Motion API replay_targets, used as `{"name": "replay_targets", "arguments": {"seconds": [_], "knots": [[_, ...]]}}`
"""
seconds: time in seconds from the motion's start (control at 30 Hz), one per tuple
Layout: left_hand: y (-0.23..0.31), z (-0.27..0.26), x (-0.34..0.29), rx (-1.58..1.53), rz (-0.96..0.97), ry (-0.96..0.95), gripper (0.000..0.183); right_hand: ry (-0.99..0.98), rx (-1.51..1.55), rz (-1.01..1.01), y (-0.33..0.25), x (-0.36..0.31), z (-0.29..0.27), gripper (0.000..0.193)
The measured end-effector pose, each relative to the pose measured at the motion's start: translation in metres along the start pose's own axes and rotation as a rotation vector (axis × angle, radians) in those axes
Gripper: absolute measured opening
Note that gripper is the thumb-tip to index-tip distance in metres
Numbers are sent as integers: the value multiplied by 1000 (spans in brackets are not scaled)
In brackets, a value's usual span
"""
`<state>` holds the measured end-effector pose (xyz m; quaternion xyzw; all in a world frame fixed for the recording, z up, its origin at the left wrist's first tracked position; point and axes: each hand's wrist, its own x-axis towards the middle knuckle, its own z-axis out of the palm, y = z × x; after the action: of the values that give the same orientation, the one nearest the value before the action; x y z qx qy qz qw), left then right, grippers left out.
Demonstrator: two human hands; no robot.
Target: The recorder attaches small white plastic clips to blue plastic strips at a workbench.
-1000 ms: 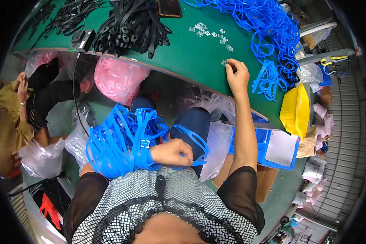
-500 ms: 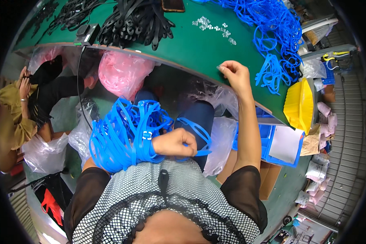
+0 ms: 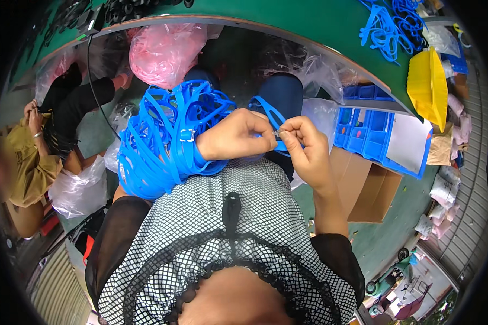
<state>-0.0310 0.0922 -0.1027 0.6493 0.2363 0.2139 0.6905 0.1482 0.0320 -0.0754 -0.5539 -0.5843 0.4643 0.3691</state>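
A thick bundle of blue straps with clear buckles (image 3: 160, 143) hangs looped around my left forearm. My left hand (image 3: 237, 136) is closed on a single blue strap (image 3: 275, 115), whose loop sticks out beyond the fingers over my knee. Thumb and forefinger of my right hand (image 3: 309, 151) pinch a small clear plastic piece (image 3: 277, 133), touching the fingertips of my left hand. The strap's end is mostly hidden between the fingers, so I cannot tell whether the piece is on it.
Ahead runs the green table (image 3: 287, 17), with loose blue straps (image 3: 384, 33) and a yellow bin (image 3: 427, 86) at its right. A blue compartment tray (image 3: 371, 132) and a cardboard box (image 3: 371, 189) stand below. A pink-filled bag (image 3: 167, 54) sits underneath; a seated person (image 3: 30, 154) is at left.
My right hand has come down from the table's edge to meet my left hand, bringing the small clear piece. The view has tilted downward, so less of the tabletop shows.
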Motion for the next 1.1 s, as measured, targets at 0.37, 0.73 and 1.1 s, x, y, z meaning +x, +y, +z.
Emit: {"name": "replay_targets", "arguments": {"seconds": [0.37, 0.73, 1.1], "knots": [[5, 0, -3, -95, -111, -56, 10, -209, -73, 30, -12, -5, -20, 6], [-9, -4, 0, -338, -98, -220, 12, -400, 256, 95, 10, 2, -27, 8], [8, 4, -1, -96, 55, -16, 8, -409, 361, 241, 8, 7, -28, 8]]}}
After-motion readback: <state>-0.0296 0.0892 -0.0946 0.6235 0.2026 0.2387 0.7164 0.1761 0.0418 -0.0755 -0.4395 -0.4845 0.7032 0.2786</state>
